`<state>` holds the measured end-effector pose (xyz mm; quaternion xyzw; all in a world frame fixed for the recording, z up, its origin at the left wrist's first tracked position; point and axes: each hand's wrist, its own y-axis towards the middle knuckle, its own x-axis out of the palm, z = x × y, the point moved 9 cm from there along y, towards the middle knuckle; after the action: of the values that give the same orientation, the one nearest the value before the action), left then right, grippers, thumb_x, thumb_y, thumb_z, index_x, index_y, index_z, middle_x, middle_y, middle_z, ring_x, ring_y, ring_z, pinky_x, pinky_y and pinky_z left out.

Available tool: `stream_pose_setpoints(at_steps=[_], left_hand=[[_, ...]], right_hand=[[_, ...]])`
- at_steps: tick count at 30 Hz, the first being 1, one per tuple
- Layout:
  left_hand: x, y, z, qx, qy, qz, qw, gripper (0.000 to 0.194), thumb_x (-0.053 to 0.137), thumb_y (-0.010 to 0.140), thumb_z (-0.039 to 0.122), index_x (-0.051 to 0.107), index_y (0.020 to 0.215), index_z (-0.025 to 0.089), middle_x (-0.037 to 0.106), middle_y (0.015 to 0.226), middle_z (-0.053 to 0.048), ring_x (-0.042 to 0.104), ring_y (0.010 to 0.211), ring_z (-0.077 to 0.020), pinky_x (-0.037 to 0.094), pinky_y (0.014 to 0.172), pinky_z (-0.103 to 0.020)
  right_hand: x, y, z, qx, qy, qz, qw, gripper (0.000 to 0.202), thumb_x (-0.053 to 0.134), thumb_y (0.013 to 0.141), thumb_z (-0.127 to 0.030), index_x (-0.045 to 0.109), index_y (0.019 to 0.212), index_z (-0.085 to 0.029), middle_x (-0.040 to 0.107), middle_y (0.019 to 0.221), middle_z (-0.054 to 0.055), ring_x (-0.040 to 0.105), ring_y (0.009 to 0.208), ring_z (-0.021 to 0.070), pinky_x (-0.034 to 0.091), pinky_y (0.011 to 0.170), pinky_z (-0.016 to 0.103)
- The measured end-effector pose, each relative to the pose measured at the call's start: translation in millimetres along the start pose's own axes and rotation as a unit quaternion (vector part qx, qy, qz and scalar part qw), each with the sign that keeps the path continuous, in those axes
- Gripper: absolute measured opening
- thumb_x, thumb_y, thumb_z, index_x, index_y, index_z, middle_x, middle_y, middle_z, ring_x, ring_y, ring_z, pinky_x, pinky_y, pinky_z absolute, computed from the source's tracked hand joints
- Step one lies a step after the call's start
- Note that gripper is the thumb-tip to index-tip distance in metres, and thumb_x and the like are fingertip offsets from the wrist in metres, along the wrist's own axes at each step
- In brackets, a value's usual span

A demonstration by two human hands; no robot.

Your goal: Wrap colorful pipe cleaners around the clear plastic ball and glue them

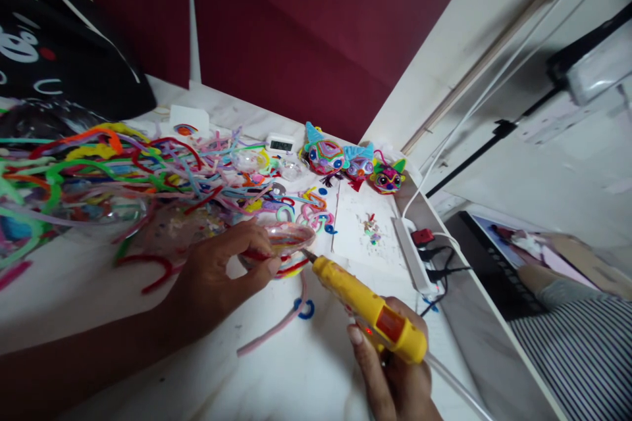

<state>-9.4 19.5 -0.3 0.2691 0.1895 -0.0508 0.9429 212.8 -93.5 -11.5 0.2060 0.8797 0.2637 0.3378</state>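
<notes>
Between thumb and fingers, my left hand (pixel 224 263) pinches the rim of a clear rounded shell (pixel 291 237), with red, yellow and white fuzzy strips showing on it. My right hand (pixel 395 362) is wrapped round a yellow hot glue gun (pixel 365 299), whose dark nozzle points up and left at the shell's right edge. Whether the tip touches is too small to tell. A pink fuzzy stem (pixel 274 332) hangs below the shell and curves onto the white table, beside a blue curled piece (pixel 305 309).
Tangled coloured stems (pixel 99 164) cover the left. Three decorated animal heads (pixel 323 154) stand at the back near a small digital clock (pixel 280 144). A power strip (pixel 415 256) with cables lies right, by the table's raised edge. A person's striped clothing (pixel 577 348) shows beyond.
</notes>
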Motion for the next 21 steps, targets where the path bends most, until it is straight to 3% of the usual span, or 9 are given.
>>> stream_pose_setpoints(at_steps=[10,14,21], left_hand=[[-0.8,-0.1,-5.4,-0.008,-0.004,-0.013,1.0,0.013,0.059,0.082,0.022,0.056,0.07,0.021,0.065,0.078,-0.001,0.064,0.083,-0.0176,0.049,0.074,-0.027],[-1.2,0.3,-4.5,-0.011,0.002,-0.009,1.0,0.014,0.059,0.081,0.024,0.057,0.068,0.021,0.065,0.079,-0.001,0.064,0.079,-0.0172,0.049,0.068,-0.026],[0.0,-0.1,-8.0,-0.009,0.003,-0.012,1.0,0.011,0.058,0.083,0.023,0.056,0.072,0.021,0.064,0.083,-0.002,0.063,0.085,-0.0179,0.05,0.067,-0.025]], right_hand=[[1.0,4.3,1.2,-0.005,0.002,-0.021,1.0,0.024,0.056,0.092,-0.034,0.056,0.113,-0.022,0.061,0.11,0.012,0.064,0.098,0.0265,0.056,0.059,0.028],[0.5,5.1,-0.2,-0.009,0.008,-0.013,1.0,0.026,0.055,0.093,-0.035,0.055,0.116,-0.023,0.062,0.105,0.01,0.065,0.095,0.025,0.057,0.067,0.03],[0.0,8.3,6.3,0.007,0.028,-0.018,0.999,0.026,0.056,0.093,-0.036,0.057,0.115,-0.022,0.064,0.101,0.01,0.067,0.09,0.024,0.057,0.062,0.028]])
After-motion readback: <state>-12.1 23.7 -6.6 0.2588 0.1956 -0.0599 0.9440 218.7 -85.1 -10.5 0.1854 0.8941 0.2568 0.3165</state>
